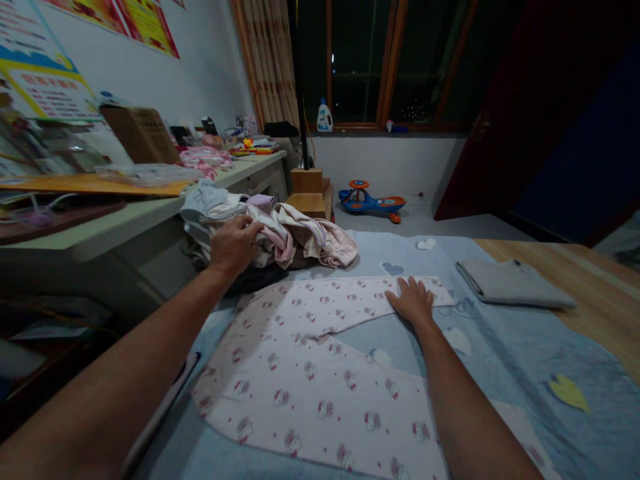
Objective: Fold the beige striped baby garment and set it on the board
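A pair of pale pink children's trousers [305, 373] with a red and grey cartoon-cat print lies spread on the bed, its legs pointing right. My right hand [413, 301] rests on the far leg near its end, fingers spread flat. At the left, my left hand [236, 244] is at a heap of crumpled clothes [300, 230], its fingers curled against the cloth. Parts of those fingers are hidden in the folds. White, grey, lilac and pink pieces show in the heap.
A folded grey garment [515, 283] lies at the right on the blue patterned blanket [480, 347]. Beside the bed's left edge stands a cluttered desk [150, 217]. A wooden stool [307, 193] and a blue and orange ride-on toy [373, 201] are on the floor beyond.
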Demonstrator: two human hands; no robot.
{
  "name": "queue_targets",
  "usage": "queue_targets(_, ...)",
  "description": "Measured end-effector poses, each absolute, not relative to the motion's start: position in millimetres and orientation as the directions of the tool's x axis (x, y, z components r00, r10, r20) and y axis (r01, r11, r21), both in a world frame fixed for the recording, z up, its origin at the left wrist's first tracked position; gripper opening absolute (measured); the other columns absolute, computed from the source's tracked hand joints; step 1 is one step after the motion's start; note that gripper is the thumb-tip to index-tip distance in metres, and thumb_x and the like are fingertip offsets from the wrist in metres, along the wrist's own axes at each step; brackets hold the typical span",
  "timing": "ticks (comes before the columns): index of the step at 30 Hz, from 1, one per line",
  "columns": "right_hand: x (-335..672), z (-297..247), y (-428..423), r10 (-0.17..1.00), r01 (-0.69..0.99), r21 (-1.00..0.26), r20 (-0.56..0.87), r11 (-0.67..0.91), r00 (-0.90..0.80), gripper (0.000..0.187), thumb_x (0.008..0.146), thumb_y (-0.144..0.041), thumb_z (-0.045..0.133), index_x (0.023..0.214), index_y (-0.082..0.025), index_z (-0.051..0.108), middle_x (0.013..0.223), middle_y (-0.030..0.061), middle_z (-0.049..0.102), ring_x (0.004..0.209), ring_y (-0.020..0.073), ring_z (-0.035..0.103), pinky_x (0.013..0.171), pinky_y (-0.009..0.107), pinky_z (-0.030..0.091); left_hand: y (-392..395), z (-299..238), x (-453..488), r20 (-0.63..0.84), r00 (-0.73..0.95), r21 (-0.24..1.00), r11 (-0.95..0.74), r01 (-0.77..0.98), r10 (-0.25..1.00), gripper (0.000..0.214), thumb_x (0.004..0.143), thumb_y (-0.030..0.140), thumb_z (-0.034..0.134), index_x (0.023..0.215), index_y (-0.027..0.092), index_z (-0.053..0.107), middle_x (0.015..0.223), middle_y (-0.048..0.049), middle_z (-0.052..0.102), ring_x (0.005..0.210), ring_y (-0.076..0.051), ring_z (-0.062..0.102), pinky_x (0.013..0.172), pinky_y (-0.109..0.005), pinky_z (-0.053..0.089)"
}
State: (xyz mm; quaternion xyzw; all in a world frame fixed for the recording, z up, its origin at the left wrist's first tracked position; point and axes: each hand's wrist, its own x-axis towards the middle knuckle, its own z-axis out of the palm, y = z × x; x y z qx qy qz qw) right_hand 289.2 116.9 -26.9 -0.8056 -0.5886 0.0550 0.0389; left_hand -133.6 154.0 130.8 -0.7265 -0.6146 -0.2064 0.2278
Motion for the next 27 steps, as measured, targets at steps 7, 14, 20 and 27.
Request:
queue_targets(7,289,-27,115,0.955,0.947,-0.12,-0.022,-0.297,0.297,0.07,0.093,-0.06,0.04,0.152,-0.022,0.038,0.162,0.0132,0.027,0.149,0.0366,0.02,0.117,0.056,0.016,190,110,-98,0.635,0.128,0.038,-0.196,0.98,0.762,0.046,0.087,0.025,0.052,0.132,0.021,0.057,0.146,-0.0122,0.047,0.141,-0.036,0.03,0.116,-0.052,0.023)
queue_targets(14,287,-23,112,0.955,0.943,-0.15,-0.039,-0.296,0.293,0.07,0.094,-0.059,0.04,0.152,-0.021,0.038,0.163,0.0133,0.026,0.15,0.0355,0.019,0.118,0.055,0.013,203,79,-60,0.545,0.296,-0.065,-0.313,0.948,0.785,0.055,0.09,0.041,0.052,0.141,0.021,0.051,0.158,-0.014,0.035,0.149,-0.04,0.017,0.116,-0.061,0.014)
queue_targets(20,288,-24,112,0.954,0.942,-0.149,-0.041,-0.3,0.298,0.07,0.094,-0.06,0.04,0.153,-0.022,0.037,0.163,0.013,0.025,0.15,0.0357,0.017,0.119,0.055,0.012,215,74,-39,0.459,0.415,-0.083,-0.427,0.9,0.786,0.046,0.093,0.048,0.048,0.13,0.025,0.06,0.141,-0.0133,0.055,0.139,-0.037,0.036,0.113,-0.061,0.017)
queue_targets(27,289,-24,113,0.956,0.944,-0.152,-0.057,-0.294,0.288,0.071,0.094,-0.061,0.039,0.153,-0.022,0.036,0.164,0.0114,0.023,0.15,0.0353,0.016,0.118,0.055,0.011,232,74,-30,0.38,0.424,-0.042,-0.443,0.896,0.822,0.036,0.098,0.036,0.038,0.116,0.023,0.066,0.123,-0.0126,0.066,0.12,-0.029,0.054,0.107,-0.055,0.029)
